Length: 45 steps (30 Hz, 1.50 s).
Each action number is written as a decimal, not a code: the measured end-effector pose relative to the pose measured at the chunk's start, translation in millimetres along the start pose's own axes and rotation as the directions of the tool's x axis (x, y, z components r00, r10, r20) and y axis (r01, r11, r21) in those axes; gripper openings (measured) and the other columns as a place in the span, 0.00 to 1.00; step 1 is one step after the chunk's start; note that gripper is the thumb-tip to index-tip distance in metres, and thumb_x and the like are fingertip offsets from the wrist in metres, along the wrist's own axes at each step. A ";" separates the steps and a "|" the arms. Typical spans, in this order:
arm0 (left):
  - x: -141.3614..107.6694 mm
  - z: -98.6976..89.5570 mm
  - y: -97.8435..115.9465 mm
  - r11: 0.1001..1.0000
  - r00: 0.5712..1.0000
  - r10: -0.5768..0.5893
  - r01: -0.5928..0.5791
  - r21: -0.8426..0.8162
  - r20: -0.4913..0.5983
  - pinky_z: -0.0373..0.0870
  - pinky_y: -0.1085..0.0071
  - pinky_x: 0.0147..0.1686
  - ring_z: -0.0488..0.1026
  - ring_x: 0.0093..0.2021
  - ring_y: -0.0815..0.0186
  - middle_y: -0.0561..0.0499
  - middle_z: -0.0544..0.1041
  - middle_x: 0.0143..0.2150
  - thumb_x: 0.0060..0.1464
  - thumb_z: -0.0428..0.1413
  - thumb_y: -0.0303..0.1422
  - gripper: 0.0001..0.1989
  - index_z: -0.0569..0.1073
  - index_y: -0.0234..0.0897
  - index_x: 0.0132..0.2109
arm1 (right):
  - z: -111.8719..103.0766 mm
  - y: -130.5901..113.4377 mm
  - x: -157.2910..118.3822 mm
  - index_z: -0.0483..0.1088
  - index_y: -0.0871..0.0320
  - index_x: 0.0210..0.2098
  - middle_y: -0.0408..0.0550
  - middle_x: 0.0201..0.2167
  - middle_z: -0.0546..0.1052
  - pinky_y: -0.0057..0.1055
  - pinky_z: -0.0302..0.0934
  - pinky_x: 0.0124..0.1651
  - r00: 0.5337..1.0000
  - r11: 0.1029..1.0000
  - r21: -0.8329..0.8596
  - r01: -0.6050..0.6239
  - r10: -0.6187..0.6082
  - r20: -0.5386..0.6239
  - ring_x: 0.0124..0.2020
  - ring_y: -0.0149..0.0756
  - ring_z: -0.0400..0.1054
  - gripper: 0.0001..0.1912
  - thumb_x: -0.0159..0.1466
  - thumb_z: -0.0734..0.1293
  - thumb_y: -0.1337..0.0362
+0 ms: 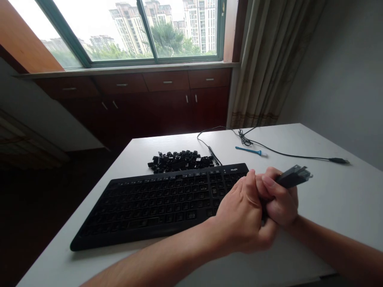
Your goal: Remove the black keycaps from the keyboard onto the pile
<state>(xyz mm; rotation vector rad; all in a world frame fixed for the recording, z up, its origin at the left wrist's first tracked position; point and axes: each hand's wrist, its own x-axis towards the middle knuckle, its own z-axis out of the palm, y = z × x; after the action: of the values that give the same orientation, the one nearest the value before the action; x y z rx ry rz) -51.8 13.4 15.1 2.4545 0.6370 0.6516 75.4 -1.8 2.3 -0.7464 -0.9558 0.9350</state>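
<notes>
A black keyboard (167, 199) with its keycaps off lies on the white table. Beyond its back edge is a heap of loose black keycaps (179, 160). My two hands meet over the keyboard's right end. My right hand (279, 197) is closed around a dark tool (295, 176) with a clear, pronged end pointing right. Pressed against it, my left hand (243, 211) is closed too; what lies within its fingers is hidden.
A blue brush-like tool (249, 150) lies behind my hands. The keyboard's black cable (281, 153) runs across the back of the white table (338, 199), bundled midway, to a plug (338, 160) at the right. Cabinets (149, 107) stand under the window.
</notes>
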 end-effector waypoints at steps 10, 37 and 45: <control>2.5 -6.4 1.2 0.997 0.996 0.057 -0.060 -0.041 -0.076 0.64 0.56 0.66 0.71 0.58 0.51 0.39 0.70 0.56 0.53 0.55 0.34 0.29 0.60 0.31 0.61 | 24.0 -20.2 1.4 0.58 0.54 0.20 0.36 0.13 0.53 0.32 0.46 0.23 0.996 0.989 0.120 0.082 -0.084 0.015 0.16 0.29 0.45 0.21 0.64 0.70 0.60; 11.0 -116.3 -42.6 0.955 0.987 -0.139 0.112 0.275 0.080 0.71 0.68 0.38 0.78 0.37 0.61 0.50 0.82 0.38 0.63 0.57 0.34 0.08 0.81 0.39 0.43 | -3.9 -12.8 60.6 0.56 0.55 0.21 0.33 0.12 0.53 0.25 0.42 0.14 0.908 0.928 0.175 -0.329 0.362 -0.212 0.13 0.23 0.44 0.19 0.61 0.69 0.63; 5.2 -173.1 -85.3 0.781 0.920 -0.384 0.368 0.504 -0.075 0.63 0.70 0.34 0.75 0.34 0.62 0.51 0.82 0.35 0.62 0.56 0.39 0.11 0.81 0.39 0.41 | 2.5 -15.0 55.5 0.58 0.55 0.20 0.33 0.12 0.53 0.25 0.42 0.15 0.924 0.935 0.124 -0.334 0.350 -0.156 0.14 0.25 0.44 0.18 0.62 0.69 0.64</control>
<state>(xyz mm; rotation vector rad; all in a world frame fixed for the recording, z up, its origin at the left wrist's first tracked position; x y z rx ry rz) -169.9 142.3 97.1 2.6683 1.4000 0.3002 92.7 42.5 34.9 -0.9166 -0.6296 1.1894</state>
